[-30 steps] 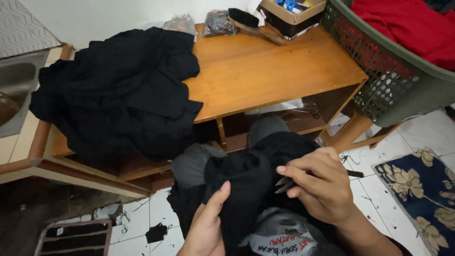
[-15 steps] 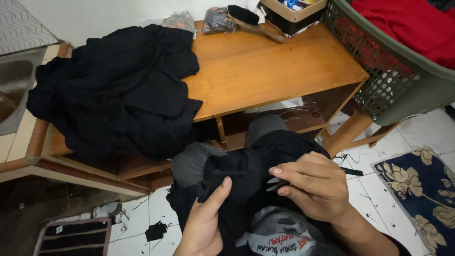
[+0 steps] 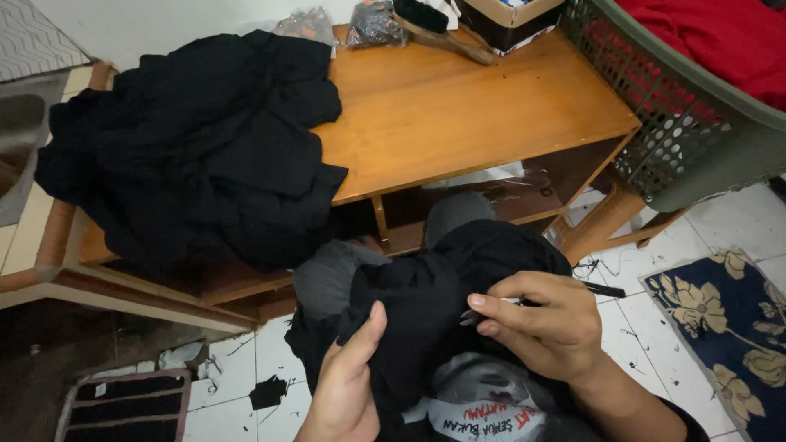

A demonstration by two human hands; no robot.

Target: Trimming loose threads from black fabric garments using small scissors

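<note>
A black garment (image 3: 426, 303) lies over my lap and grey-clad knees. My left hand (image 3: 348, 385) grips its lower left part, thumb pressed up on the cloth. My right hand (image 3: 544, 323) rests on the garment's right side and pinches a small dark, thin tool (image 3: 479, 315) between thumb and fingers, its tip on the fabric. A grey printed cloth (image 3: 483, 405) shows just below both hands.
A low wooden table (image 3: 458, 115) stands ahead with a heap of black clothes (image 3: 196, 147) on its left end. A brush and bags sit at its far edge. A green basket (image 3: 696, 123) with red cloth is at right. A floral mat (image 3: 729, 327) lies on white tiles.
My right hand has slid a little left along the garment with the tool. My left thumb has risen slightly on the cloth. The table and clothes heap are unchanged.
</note>
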